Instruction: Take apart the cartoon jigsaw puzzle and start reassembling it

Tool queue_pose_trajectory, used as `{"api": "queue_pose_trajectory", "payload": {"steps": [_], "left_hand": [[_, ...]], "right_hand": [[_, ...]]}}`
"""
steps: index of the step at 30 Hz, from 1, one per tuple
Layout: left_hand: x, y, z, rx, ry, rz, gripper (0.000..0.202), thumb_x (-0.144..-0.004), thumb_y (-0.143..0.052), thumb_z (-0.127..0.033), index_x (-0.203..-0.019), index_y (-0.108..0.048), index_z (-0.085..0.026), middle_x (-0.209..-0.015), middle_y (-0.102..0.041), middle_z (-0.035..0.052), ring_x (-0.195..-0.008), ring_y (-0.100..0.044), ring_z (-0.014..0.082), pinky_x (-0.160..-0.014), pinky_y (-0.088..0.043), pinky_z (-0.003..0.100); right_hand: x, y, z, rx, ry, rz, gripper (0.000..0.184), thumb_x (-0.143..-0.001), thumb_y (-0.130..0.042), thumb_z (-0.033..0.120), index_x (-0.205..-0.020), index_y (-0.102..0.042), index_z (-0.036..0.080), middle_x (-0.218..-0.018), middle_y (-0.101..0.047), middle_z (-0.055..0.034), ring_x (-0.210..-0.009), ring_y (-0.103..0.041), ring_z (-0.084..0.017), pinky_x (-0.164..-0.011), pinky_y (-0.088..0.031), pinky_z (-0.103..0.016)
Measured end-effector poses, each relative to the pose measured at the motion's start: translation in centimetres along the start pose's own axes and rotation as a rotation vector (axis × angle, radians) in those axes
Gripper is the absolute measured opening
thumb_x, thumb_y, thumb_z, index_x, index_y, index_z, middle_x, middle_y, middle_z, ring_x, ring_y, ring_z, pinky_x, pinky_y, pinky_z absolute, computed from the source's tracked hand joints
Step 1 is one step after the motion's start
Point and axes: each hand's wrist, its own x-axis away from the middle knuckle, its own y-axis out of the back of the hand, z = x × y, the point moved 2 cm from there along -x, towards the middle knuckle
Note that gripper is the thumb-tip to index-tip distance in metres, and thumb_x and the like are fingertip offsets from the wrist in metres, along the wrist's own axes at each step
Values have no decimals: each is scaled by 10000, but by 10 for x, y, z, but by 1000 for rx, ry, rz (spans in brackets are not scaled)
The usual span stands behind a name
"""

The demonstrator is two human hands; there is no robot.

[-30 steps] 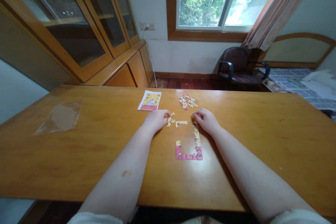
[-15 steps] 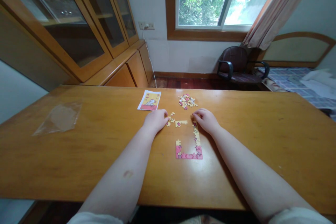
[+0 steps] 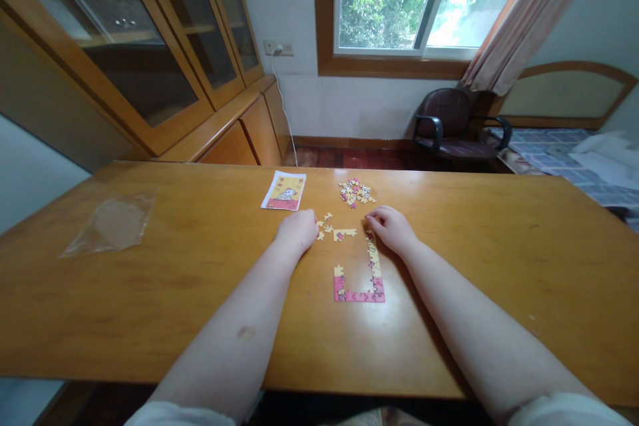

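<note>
My left hand (image 3: pixel 298 229) rests on the table with its fingers curled closed, beside a few loose yellow puzzle pieces (image 3: pixel 327 227); whatever its fingertips hold is hidden. At the top of the frame's right column, my right hand (image 3: pixel 392 227) is closed in a pinch, and I cannot make out what is in it. The joined puzzle border (image 3: pixel 359 297) has a pink bottom row, a short left side and a taller right side turning yellow. Between my hands lies a separate joined yellow strip (image 3: pixel 348 232) with a pink patch.
Beyond my hands is a pile of mixed puzzle pieces (image 3: pixel 355 192). A picture card (image 3: pixel 286 190) lies behind my left hand. A clear plastic bag (image 3: pixel 112 224) is on the left of the wooden table (image 3: pixel 200 279). Past the far edge stands an office chair (image 3: pixel 452 123).
My left hand's fingers have shifted slightly and curled in beside the loose pieces. My right hand stays almost in place; the joined sections look the same.
</note>
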Motion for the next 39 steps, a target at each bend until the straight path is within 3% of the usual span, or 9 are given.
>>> {"api": "queue_pose_trajectory", "payload": {"steps": [6, 14, 21, 25, 31, 39], "left_hand": [[1, 0, -1, 47, 13, 44, 201, -761, -547, -279, -926, -639, -210, -985, -708, 100, -912, -655, 254, -755, -492, 322], [1, 0, 0, 149, -124, -48, 104, -742, -566, -191, -813, -643, -191, -916, -697, 76, -824, -641, 205, -697, -463, 275], [3, -3, -17, 602, -226, -52, 149, -777, -602, -254, -878, -692, -192, -876, -720, 27, -803, -649, 158, -743, -479, 253], [6, -14, -27, 740, -233, -6, 146, -756, -619, -245, -874, -674, -180, -827, -711, 21, -758, -647, 150, -707, -492, 250], [12, -19, -39, 776, -283, 14, 121, -743, -643, -250, -830, -618, -169, -767, -669, 8, -698, -615, 128, -643, -476, 227], [9, -31, -42, 782, -326, -17, 161, -750, -646, -278, -867, -593, -181, -781, -668, 6, -709, -620, 132, -667, -480, 241]], "right_hand": [[0, 1, -1, -2, -7, 8, 191, -859, -527, 270, -761, -672, 195, -775, -636, -30, -768, -580, -169, -717, -437, -281], [1, -1, -3, 0, 13, 4, 195, -865, -527, 274, -773, -676, 189, -779, -646, -39, -770, -588, -174, -721, -448, -291], [8, 4, 23, -7, 303, 27, 156, -862, -566, 270, -909, -694, 195, -893, -685, -62, -838, -616, -170, -806, -461, -299], [11, 2, 36, 77, 382, 57, 176, -862, -585, 311, -937, -696, 197, -903, -691, -71, -820, -617, -172, -786, -444, -303], [14, 2, 41, 194, 423, 126, 180, -873, -574, 324, -929, -693, 202, -881, -677, -66, -815, -598, -165, -757, -390, -283], [15, 3, 47, 357, 420, 183, 178, -874, -555, 312, -852, -690, 199, -807, -654, -47, -749, -573, -152, -702, -338, -278]]}}
